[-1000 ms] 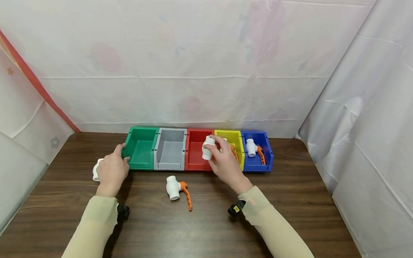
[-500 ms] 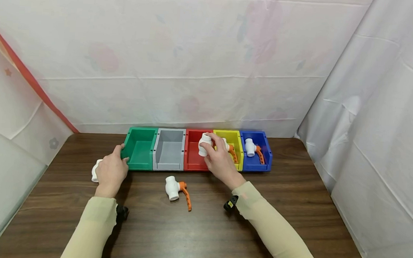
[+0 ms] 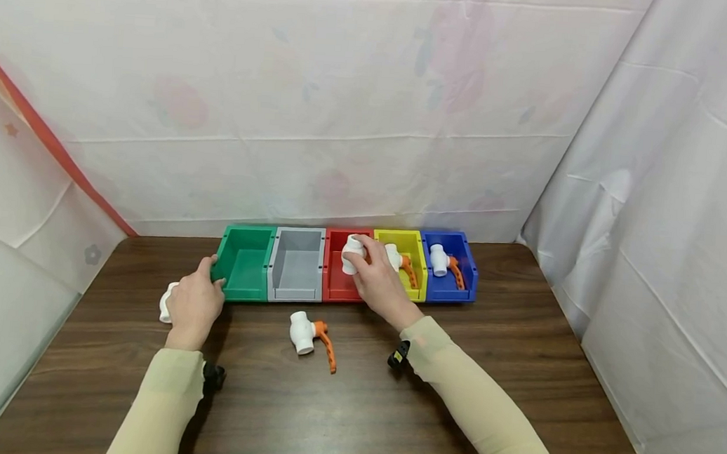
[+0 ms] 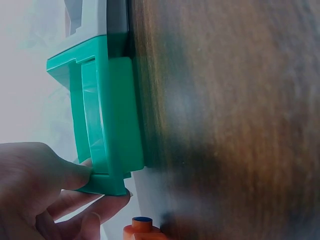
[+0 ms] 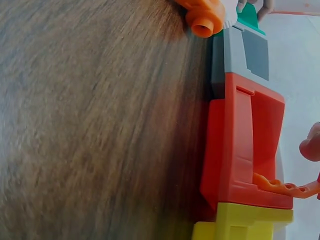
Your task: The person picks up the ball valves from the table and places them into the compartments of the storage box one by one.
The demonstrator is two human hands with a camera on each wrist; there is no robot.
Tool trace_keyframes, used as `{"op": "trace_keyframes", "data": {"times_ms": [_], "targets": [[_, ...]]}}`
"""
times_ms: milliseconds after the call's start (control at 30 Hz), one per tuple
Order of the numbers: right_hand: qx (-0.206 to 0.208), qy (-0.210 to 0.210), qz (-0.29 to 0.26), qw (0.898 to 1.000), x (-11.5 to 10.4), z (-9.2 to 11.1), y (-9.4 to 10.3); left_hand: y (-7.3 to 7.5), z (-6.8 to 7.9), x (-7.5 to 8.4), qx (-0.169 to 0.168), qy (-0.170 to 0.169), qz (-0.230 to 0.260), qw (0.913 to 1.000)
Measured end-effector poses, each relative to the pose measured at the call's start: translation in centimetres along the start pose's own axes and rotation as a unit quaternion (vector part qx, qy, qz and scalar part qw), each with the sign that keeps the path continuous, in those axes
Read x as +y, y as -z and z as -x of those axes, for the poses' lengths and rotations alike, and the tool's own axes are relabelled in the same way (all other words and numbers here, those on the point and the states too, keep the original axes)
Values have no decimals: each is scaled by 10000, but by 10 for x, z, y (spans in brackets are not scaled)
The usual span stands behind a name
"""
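Observation:
My right hand (image 3: 380,279) grips a white ball valve (image 3: 352,256) over the red bin (image 3: 340,294). In the right wrist view the valve's orange lever (image 5: 286,188) reaches down into that bin; the fingers are mostly out of frame there. At the left end of the row, my left hand (image 3: 196,303) pinches the side wall of the green bin (image 4: 97,120), its thumb on the inside and fingers outside. Partly hidden behind the left hand lies another white valve (image 3: 167,303). A further ball valve with an orange lever (image 3: 302,332) lies on the table in front of the bins.
Between the green and red bins stands a grey bin (image 3: 297,264). To the right, a yellow bin (image 3: 418,294) and a blue bin (image 3: 468,290) each hold a valve. The row sits near the back edge of the wooden table (image 3: 337,422), before a white curtain (image 3: 346,113).
The right hand has moved slightly left with its valve, uncovering more of the valve in the yellow bin. The left hand keeps its hold on the green bin.

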State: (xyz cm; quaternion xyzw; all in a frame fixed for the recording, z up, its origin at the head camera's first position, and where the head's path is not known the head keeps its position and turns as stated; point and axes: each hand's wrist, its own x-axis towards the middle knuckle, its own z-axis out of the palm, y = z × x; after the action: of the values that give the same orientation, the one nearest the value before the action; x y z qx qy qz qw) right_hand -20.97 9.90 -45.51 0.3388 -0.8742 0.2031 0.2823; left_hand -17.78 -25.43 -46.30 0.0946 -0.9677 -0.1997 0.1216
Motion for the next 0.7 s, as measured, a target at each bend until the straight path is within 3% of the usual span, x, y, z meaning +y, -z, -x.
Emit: {"op": "trace_keyframes", "data": {"times_ms": [700], "targets": [[-742,-397,198,9963,4,-3,-13,-1,-1,0,10,-11,32,10000]]}}
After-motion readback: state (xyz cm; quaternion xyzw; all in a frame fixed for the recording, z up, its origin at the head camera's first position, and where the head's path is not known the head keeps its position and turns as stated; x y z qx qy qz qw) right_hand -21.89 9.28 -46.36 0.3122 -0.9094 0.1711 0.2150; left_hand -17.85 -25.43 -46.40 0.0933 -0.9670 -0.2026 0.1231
